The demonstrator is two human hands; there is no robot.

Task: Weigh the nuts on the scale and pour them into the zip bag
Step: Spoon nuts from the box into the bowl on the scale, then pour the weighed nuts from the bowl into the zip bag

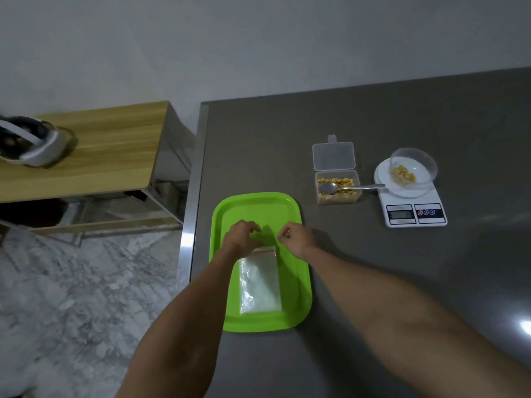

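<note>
A clear zip bag (260, 282) with a red seal strip lies flat on a green tray (298, 294). My left hand (241, 238) hovers over the bag's top left corner, its fingers curled with nothing seen in them. Just right of the bag's top, my right hand (297, 239) is curled and pinches a thin yellow thing (287, 232) at its fingertips. At the back right a white scale (413, 215) carries a clear bowl (422, 160) with a few nuts (403, 172). Beside the scale, an open plastic box (337, 196) holds more nuts, and a metal spoon (330, 187) rests across it.
The grey table (373, 297) ends at a metal edge just left of the tray. Beyond that edge are a marble floor and a wooden side table (115, 145) with a white headset (37, 147) on it. The box lid (333, 155) stands open behind the box.
</note>
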